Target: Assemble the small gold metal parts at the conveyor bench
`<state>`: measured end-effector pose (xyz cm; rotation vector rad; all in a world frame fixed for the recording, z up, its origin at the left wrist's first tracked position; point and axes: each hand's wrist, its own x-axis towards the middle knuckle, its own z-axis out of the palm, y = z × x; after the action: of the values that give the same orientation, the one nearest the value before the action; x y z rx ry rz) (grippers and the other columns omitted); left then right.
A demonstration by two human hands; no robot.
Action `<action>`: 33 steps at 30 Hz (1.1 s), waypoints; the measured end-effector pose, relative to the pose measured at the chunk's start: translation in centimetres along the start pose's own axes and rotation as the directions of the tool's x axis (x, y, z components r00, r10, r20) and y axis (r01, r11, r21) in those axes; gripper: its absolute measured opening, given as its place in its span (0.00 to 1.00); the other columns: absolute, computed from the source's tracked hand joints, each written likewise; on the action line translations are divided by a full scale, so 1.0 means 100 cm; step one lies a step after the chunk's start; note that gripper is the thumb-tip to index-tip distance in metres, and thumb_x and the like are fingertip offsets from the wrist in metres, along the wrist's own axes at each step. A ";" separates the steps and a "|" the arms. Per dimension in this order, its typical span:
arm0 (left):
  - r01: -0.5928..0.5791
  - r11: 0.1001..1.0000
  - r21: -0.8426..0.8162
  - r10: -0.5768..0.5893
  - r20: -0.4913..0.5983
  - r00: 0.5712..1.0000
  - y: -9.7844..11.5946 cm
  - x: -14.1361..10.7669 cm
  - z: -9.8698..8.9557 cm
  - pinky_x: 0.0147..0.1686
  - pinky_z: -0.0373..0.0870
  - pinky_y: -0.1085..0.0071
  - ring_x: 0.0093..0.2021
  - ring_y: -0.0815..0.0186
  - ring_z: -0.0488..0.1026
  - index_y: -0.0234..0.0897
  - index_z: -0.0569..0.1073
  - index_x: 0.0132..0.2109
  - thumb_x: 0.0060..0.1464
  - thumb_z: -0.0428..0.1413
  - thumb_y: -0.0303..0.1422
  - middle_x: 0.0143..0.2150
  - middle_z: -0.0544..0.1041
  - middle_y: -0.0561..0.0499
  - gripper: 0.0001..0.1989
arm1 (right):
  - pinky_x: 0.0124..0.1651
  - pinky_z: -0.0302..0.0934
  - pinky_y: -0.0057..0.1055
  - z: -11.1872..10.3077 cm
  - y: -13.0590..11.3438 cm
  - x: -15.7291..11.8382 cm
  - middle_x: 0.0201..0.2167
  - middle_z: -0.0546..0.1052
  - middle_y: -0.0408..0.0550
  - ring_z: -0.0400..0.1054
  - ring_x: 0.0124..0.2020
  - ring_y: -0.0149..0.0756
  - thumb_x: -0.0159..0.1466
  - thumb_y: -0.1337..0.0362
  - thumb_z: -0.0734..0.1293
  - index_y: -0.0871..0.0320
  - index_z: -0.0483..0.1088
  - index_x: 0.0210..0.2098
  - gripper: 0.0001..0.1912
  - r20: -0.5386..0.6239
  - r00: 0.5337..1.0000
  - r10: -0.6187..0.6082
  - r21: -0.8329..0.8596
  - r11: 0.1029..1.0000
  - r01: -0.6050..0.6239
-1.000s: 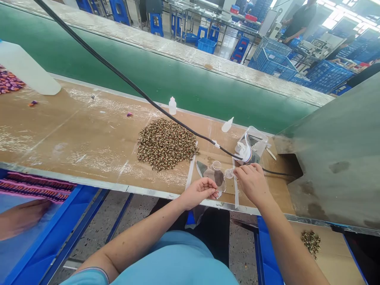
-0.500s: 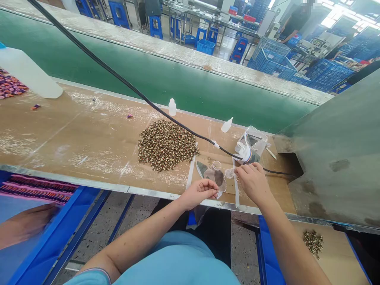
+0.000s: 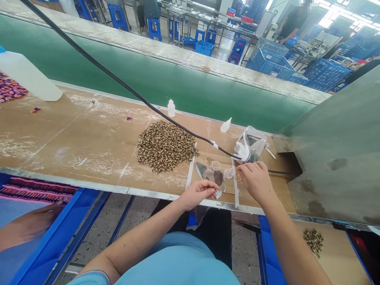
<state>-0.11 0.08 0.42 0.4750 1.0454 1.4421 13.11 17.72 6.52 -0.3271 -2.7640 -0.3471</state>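
Left hand [image 3: 198, 194] curls loosely, right hand [image 3: 255, 179] bunches its fingertips by pale beads [image 3: 238, 177], both right of the gold pile [image 3: 166, 147], any hold unclear; light pinching seems best.

The frame's left edge cut off a jug [image 3: 31, 73]; whether the left hand [image 3: 199, 194], below centre, held anything was unclear.
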 end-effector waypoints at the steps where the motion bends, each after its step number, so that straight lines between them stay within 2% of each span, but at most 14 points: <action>1: 0.002 1.000 -0.002 -0.002 0.000 1.000 0.000 0.000 0.000 0.36 0.67 0.72 0.29 0.72 0.70 0.32 0.75 0.35 0.39 0.65 0.42 0.27 0.73 0.53 0.19 | 0.43 0.47 0.33 -0.001 0.001 -0.001 0.25 0.74 0.46 0.60 0.28 0.34 0.66 0.67 0.57 0.57 0.70 0.28 0.14 -0.004 1.000 0.005 0.007 1.000 -0.005; 8: 0.014 1.000 0.007 -0.014 0.014 1.000 -0.001 0.001 -0.001 0.37 0.66 0.73 0.29 0.72 0.69 0.32 0.75 0.36 0.40 0.65 0.42 0.27 0.73 0.53 0.19 | 0.42 0.47 0.32 -0.003 0.001 -0.002 0.26 0.75 0.45 0.62 0.28 0.32 0.66 0.66 0.58 0.57 0.70 0.28 0.13 0.059 0.998 -0.010 -0.023 1.000 0.011; 15: 0.010 1.000 0.008 -0.010 0.028 1.000 -0.002 0.001 -0.002 0.37 0.66 0.72 0.30 0.72 0.69 0.32 0.75 0.37 0.41 0.64 0.41 0.27 0.73 0.53 0.18 | 0.41 0.47 0.31 -0.003 0.000 0.002 0.25 0.74 0.44 0.61 0.28 0.31 0.66 0.67 0.58 0.58 0.69 0.27 0.13 0.047 0.997 -0.062 -0.006 0.998 0.063; 33: 0.013 1.000 0.000 -0.013 0.021 1.000 0.000 0.001 -0.001 0.36 0.66 0.73 0.28 0.73 0.69 0.32 0.76 0.35 0.39 0.65 0.43 0.26 0.74 0.52 0.20 | 0.41 0.45 0.31 0.003 -0.001 0.003 0.25 0.73 0.45 0.60 0.28 0.33 0.66 0.68 0.58 0.58 0.70 0.27 0.14 0.100 0.992 -0.073 -0.052 0.996 0.079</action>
<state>-0.22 0.14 0.35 0.4814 1.0295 1.4234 12.70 17.74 6.33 -0.2592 -2.8727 -0.4388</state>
